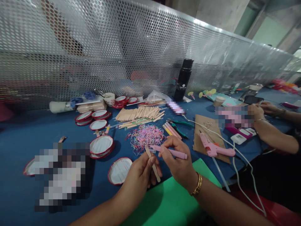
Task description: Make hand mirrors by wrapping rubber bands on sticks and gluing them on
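Observation:
Between the thumb and fingers of my left hand (146, 169) is a wooden craft stick (154, 168), tilted with its upper end away from me. My right hand (175, 155) grips a pink marker (175, 152), its tip close to the stick's upper end; whether they touch I cannot tell. Just beyond lies a heap of colourful rubber bands (147, 136). Several more markers (171, 129) lie beside it. Below my hands is a green sheet (174, 201). A red-rimmed round lid (119, 171) lies left of my left hand.
Wooden sticks (138, 113) lie behind the bands. Pliers (180, 124), cardboard (198, 138) and a pink glue gun (213, 146) with a white cord (238, 182) are at right. A black bottle (183, 80) stands by the perforated metal screen (131, 40). Another person's hand (257, 111) is at far right.

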A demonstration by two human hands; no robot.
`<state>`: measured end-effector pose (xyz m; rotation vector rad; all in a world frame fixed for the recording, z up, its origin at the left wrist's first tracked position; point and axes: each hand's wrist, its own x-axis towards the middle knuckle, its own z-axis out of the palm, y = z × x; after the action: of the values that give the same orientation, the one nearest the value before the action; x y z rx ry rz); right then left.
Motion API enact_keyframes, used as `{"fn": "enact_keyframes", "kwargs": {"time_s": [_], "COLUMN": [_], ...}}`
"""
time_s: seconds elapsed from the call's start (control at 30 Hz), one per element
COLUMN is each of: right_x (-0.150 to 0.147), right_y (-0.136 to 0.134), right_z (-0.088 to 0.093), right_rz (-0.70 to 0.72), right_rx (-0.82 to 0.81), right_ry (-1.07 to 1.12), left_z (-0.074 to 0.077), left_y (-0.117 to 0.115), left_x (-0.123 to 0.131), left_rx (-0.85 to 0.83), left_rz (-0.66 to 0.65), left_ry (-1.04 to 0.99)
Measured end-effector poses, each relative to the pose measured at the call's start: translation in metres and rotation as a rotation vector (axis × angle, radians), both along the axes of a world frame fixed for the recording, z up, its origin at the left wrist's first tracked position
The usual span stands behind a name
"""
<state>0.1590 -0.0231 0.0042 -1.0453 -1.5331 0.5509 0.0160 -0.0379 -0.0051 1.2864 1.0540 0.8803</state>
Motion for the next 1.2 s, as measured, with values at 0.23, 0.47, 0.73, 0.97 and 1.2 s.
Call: {"fn": "enact_keyframes", "kwargs": {"time_s": [0.23,0.47,0.73,0.97,1.2], "right_x": [-0.0002,-0.0004,0.0002,0.0001,-0.0007], "right_y": [-0.001,-0.001,-0.0007,-0.0004,-0.0006], "right_z": [0.0,-0.0005,-0.0004,0.0,-0.0008], "right_rz": [0.009,0.033,0.02,-0.01,0.012], "right_rx": [0.007,0.006,0.019,0.017,0.002], "right_ry": [-0.034,-0.04,-0.028,-0.031,-0.042], "left_z": [0.0003,0.0011,-0.0015,-0.0003,-0.0019], "left_y": [-0.0003,0.0001,0.0002,0.0005,0.0], "left_x": [-0.001,-0.0004,-0.0011,-0.0006,-0.0014], "left_rx": [0.02,0.022,0.014,0.015,0.038], "left_rz": [-0.003,0.012,0.01,0.007,0.018], "left_ry": [0.022,0.04,0.023,0.032,0.024]}}
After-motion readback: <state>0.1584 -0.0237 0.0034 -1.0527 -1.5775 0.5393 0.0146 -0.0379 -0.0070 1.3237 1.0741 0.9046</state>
